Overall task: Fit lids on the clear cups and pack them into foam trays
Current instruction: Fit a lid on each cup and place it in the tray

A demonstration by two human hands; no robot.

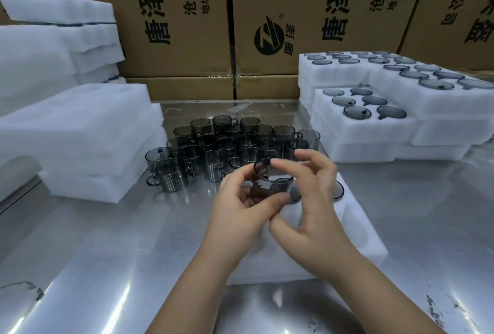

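Cup [270, 189], smoky and see-through, sits in my left hand [240, 208] just above the far end of the tray [361, 229]. My fingers curl round its back and my thumb lies across its front wall, so the grip is closed. The lid [263, 170] rests tilted on the cup's rim, its left edge raised and its right edge down on the glass. My right hand [315, 200] comes in from the tray's right side, half curled, with the forefinger tip on the lid's upper edge. The other fingers fan loosely above. The thumb bends in under the cup, and blur hides whether it touches.

One dark lidded cup [339, 190] shows in a pocket at the tray's far right corner, just past my right hand. The tray lies flat on the steel table [107, 253], its near end under my forearms.

Beyond the tray's far left corner stand the loose cups [235, 143], upright and crowded together, handles pointing all ways, none lidded. Right of the tray and further back are filled trays [374, 125], stacked, with rows of lidded cups seated in their pockets. Well left of the tray are foam stacks [80, 130]. Behind all of it, past the tray's far end, stands a wall of printed cartons [176, 26].
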